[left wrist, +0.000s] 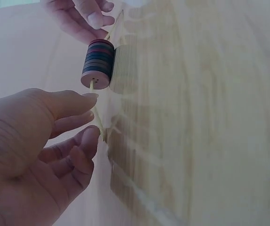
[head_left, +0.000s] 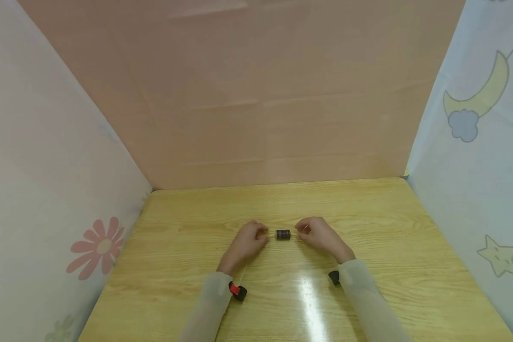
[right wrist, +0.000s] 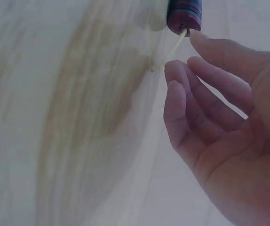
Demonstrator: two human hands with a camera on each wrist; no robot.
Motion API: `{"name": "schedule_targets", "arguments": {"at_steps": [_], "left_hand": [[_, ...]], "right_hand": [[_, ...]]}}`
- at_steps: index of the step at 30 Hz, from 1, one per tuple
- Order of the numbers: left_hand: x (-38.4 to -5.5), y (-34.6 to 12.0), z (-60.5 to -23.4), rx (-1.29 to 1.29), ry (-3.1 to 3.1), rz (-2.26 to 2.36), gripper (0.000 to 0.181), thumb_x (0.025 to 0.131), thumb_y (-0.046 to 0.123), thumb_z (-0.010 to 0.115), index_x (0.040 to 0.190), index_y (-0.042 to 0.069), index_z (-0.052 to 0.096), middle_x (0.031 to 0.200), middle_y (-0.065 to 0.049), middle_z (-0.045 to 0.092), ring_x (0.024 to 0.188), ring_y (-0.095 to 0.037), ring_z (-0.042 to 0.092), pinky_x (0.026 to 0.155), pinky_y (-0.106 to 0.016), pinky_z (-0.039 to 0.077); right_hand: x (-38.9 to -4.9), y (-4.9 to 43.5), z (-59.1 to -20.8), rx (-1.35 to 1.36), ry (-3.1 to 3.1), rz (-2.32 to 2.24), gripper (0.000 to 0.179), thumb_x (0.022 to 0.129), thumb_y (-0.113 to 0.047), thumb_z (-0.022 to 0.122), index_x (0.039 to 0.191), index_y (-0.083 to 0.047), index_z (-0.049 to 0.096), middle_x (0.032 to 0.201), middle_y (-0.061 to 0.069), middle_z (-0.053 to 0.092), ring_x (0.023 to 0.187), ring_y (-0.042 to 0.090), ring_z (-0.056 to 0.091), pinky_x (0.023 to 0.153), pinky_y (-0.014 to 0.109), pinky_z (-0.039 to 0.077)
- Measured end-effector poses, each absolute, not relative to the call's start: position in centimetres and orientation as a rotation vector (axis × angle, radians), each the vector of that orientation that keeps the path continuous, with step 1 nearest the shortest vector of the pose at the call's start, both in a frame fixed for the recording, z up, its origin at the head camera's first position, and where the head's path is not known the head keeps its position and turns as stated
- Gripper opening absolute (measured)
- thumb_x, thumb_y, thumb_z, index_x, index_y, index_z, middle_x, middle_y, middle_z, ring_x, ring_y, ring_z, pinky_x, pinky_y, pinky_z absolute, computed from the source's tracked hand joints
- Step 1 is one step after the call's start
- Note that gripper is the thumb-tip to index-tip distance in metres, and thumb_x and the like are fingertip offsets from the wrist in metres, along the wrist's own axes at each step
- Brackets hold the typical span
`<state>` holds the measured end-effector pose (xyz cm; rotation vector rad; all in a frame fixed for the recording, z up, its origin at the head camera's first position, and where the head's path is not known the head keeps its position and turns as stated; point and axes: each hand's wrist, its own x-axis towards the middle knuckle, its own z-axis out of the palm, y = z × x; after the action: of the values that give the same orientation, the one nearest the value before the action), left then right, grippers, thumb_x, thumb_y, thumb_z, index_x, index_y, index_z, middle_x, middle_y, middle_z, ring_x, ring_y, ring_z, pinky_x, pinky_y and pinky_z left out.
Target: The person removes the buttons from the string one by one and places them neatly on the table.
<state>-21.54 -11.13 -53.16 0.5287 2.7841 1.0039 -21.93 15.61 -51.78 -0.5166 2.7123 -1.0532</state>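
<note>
A stack of round buttons (head_left: 283,234), dark with red and blue bands, is threaded on a thin pale yellow cord (left wrist: 98,117). Small holes show in the pink end button (left wrist: 96,80). My left hand (head_left: 250,239) is at the left end of the stack, its thumb and finger pinching the cord close to the pink button. At the opposite end is my right hand (head_left: 318,233), fingers loosely bent and apart. Its thumb tip (right wrist: 198,38) lies right by the dark red end button (right wrist: 184,23), where the cord (right wrist: 175,47) comes out.
The work is over a light wood-grain table (head_left: 188,209). A plain pinkish-brown sheet (head_left: 261,95) stands behind it, with patterned panels on the left (head_left: 47,142) and right (head_left: 466,190). Each wrist wears a small black device, the left one (head_left: 238,291) with a red part.
</note>
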Motion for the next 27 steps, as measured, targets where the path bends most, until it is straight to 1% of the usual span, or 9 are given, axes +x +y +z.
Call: {"name": "schedule_targets", "arguments": {"at_steps": [6,15,21,27], "left_hand": [[-21.9,-10.5,-53.2,0.568,2.801,0.947,0.028,0.095,0.030,0.065,0.117,0.012,0.070,0.114,0.000,0.068,0.103,-0.013,0.062,0.089,-0.031,0.054],[-22.2,-9.6,-53.3,0.619,2.841,0.891,0.023,0.094,0.026,0.068,0.110,0.011,0.073,0.105,-0.001,0.071,0.088,-0.007,0.063,0.075,-0.023,0.053],[-22.4,-9.3,-53.4,0.612,2.852,0.864,0.022,0.094,0.025,0.067,0.111,0.012,0.073,0.101,0.001,0.073,0.083,-0.004,0.062,0.072,-0.021,0.053],[-22.3,-9.2,-53.2,0.602,2.875,0.851,0.019,0.094,0.023,0.068,0.108,0.012,0.074,0.101,0.000,0.074,0.085,-0.006,0.064,0.072,-0.023,0.053]], "right_hand": [[-22.1,15.4,-52.0,-0.505,2.702,-1.071,0.023,0.091,-0.019,0.070,0.113,-0.011,0.072,0.109,0.002,0.072,0.093,0.015,0.064,0.081,0.035,0.055],[-22.2,14.9,-52.0,-0.542,2.678,-1.097,0.018,0.090,-0.014,0.071,0.106,-0.008,0.075,0.108,0.006,0.073,0.092,0.017,0.066,0.082,0.038,0.056],[-22.2,14.7,-51.9,-0.567,2.688,-1.072,0.016,0.090,-0.014,0.071,0.104,-0.009,0.076,0.105,0.004,0.074,0.090,0.015,0.065,0.080,0.036,0.056],[-22.1,14.3,-51.7,-0.547,2.693,-1.062,0.015,0.090,-0.013,0.070,0.103,-0.009,0.077,0.105,0.004,0.074,0.093,0.017,0.066,0.081,0.038,0.057]]}}
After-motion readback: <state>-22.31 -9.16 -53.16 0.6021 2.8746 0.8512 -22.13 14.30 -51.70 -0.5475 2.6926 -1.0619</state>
